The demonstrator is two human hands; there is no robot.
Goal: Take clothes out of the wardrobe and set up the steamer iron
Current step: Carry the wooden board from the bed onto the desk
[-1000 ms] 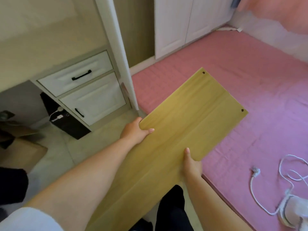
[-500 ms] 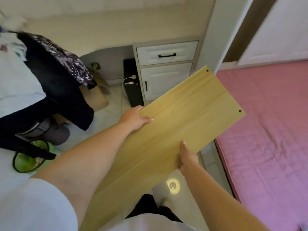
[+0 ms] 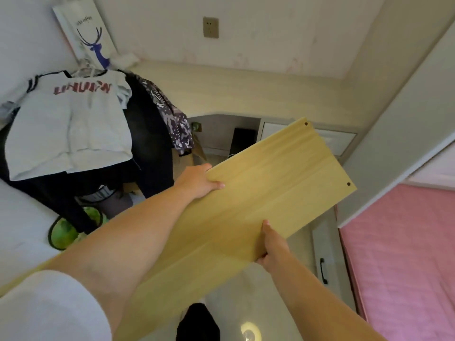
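Observation:
I hold a long light-wood board (image 3: 258, 200) flat in front of me, its far end with two small holes pointing up and right. My left hand (image 3: 197, 180) grips its left edge, thumb on top. My right hand (image 3: 273, 247) grips the right edge nearer to me. At the left, clothes hang on a chair: a white T-shirt (image 3: 71, 119) with red letters, dark garments (image 3: 147, 134) and a patterned piece (image 3: 177, 124). No steamer iron is in view.
A built-in desk top (image 3: 246, 92) runs along the back wall, with white drawers (image 3: 325, 247) under it and a wall socket (image 3: 210, 27) above. A pink bed cover (image 3: 406, 254) lies at right. A green-lined basket (image 3: 64, 232) sits on the floor. A deer print (image 3: 86, 30) leans at the wall.
The view has swung left and upward, away from the pink bed toward the desk and the hung clothes. Both hands keep the same grip on the board, which moved along.

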